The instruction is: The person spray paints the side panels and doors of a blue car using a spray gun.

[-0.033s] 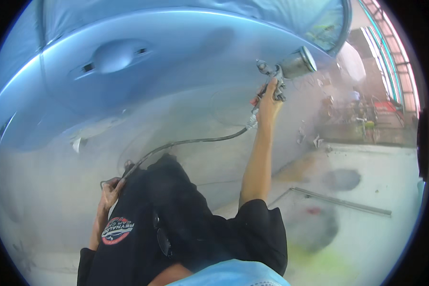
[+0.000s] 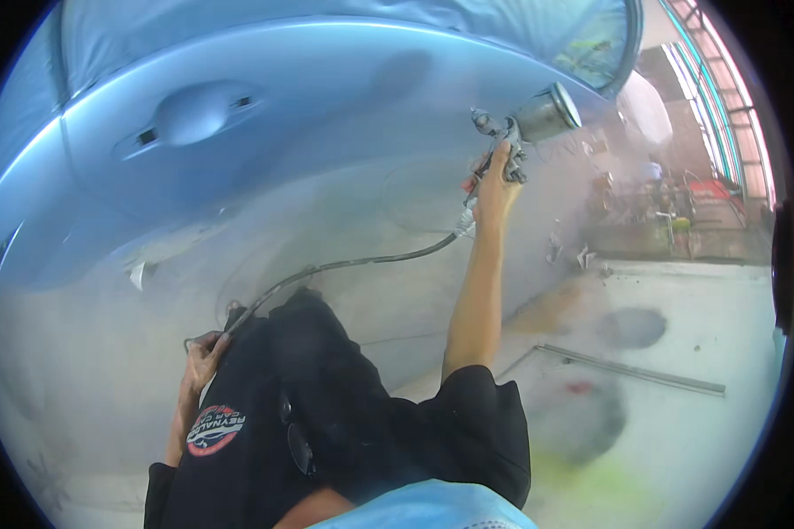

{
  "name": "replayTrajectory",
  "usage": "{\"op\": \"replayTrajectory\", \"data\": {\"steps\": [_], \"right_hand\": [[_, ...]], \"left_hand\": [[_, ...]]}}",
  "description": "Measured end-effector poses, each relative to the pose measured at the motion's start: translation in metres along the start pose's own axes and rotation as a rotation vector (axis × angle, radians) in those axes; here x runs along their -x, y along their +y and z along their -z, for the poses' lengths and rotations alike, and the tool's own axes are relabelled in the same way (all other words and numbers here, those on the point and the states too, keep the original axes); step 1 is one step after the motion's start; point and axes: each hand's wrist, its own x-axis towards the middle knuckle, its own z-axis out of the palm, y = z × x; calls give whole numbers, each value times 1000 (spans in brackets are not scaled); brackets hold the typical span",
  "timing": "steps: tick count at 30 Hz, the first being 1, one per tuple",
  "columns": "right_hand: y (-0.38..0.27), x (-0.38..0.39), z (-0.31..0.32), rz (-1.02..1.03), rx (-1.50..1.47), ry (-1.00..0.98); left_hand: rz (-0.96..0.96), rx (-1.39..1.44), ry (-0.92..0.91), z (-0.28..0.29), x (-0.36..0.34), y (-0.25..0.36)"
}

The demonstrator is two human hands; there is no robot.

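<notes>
My right hand (image 2: 496, 181) is wrapped round the handle of a spray gun (image 2: 510, 150), whose cylindrical metal cup (image 2: 543, 117) tilts up to the right. The nozzle points toward a light-blue car door (image 2: 326, 115) and stands apart from it as far as I can tell. From the bottom of the grip a dark air hose (image 2: 353, 262) curves down and left to my left hand (image 2: 205, 351). Closed round the hose beside my leg, that hand keeps it off to the left. Part of the hose beyond the hand is hidden.
Bluish masking sheet (image 2: 326, 31) covers the area above the door. The door has an oval handle recess (image 2: 190, 117). Haze blurs the floor, where a thin metal strip (image 2: 631, 370) lies near dark paint stains. Cluttered items (image 2: 644, 207) stand at the far right.
The view has shifted slightly, so the door recess appears a little further left and lower. Both hands keep their grips on the spray gun and the hose.
</notes>
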Motion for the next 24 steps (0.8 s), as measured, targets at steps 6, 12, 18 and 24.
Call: {"op": "replayTrajectory", "data": {"steps": [6, 12, 18, 24], "right_hand": [[52, -83, 27, -5, 88, 80], [108, -147, 48, 57, 138, 267], [81, -143, 39, 59, 140, 285], [-14, -32, -1, -27, 119, 46]], "left_hand": [[12, 124, -199, -7, -55, -3], [-158, 121, -305, -9, -108, -25], [-32, 134, -277, -8, -115, -31], [-122, -28, -141, 6, -96, -26]]}}
